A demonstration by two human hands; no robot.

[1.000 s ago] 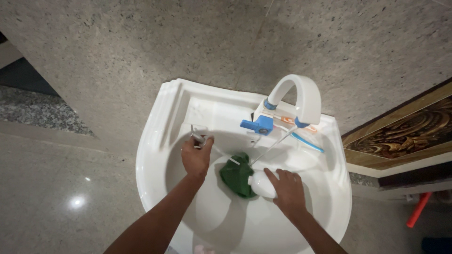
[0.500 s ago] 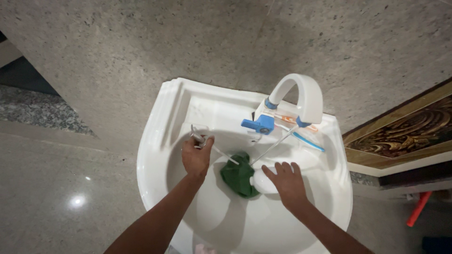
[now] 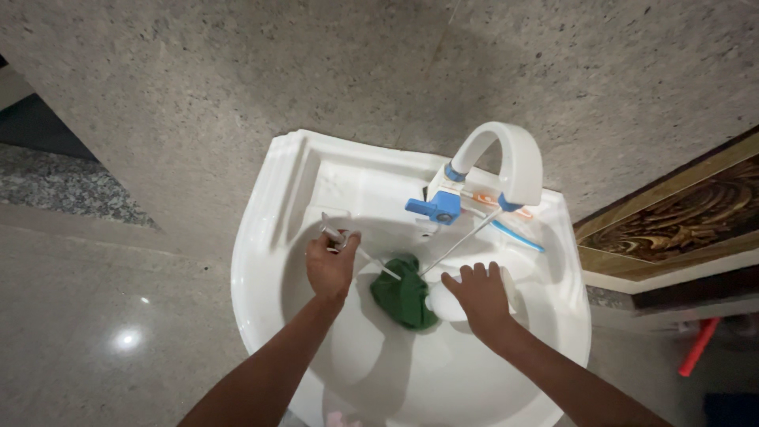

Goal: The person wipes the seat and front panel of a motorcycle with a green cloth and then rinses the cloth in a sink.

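A white wall basin (image 3: pixel 261 261) fills the middle of the head view. My left hand (image 3: pixel 330 265) rests on the basin's left inner slope, closed on a thin metal and white tool (image 3: pixel 336 234) whose rod reaches toward a crumpled green cloth (image 3: pixel 403 291) in the bowl. My right hand (image 3: pixel 479 296) lies over a white rounded object (image 3: pixel 439 303) that touches the cloth's right side. A white curved tap (image 3: pixel 506 162) with a blue lever (image 3: pixel 433 207) stands behind, and a thin stream of water (image 3: pixel 458 245) runs from it to the cloth.
A toothbrush with blue and orange parts (image 3: pixel 514 233) lies on the basin's back right ledge. Grey speckled stone wall (image 3: pixel 237 79) rises behind the basin. A carved brown panel (image 3: pixel 680 221) is at the right, with a red stick (image 3: pixel 696 348) below it.
My right hand has slid a little up and to the right over the white object, and its fingers have spread. My left hand has stayed where it was.
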